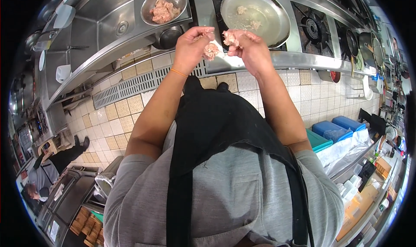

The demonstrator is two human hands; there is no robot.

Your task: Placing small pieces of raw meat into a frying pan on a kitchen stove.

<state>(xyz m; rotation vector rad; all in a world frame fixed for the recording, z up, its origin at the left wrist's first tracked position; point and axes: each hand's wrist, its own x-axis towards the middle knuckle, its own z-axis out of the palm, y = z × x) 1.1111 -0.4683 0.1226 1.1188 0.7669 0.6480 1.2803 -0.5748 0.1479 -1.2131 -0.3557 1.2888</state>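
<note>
My left hand (pixel 193 47) is closed around a lump of raw minced meat (pixel 211 51), part of which shows below its fingers. A second piece of the pink mince (pixel 231 40) is pinched in my right hand (pixel 251 49). Both hands are held close together but apart, in front of the stove edge. Just beyond my right hand is a wide frying pan (pixel 277 24) with a shiny, wet bottom and a few small bits of meat (pixel 242 10) in it. Past my left hand stands a steel bowl (pixel 147 4) with a larger heap of mince (pixel 164 10).
A steel sink (pixel 104 19) lies to the left. An empty burner (pixel 312 28) is right of the pan. A dark pan (pixel 169 37) sits below the bowl. Behind me at left stands another person (pixel 56 164); blue tubs (pixel 326 129) are at the right.
</note>
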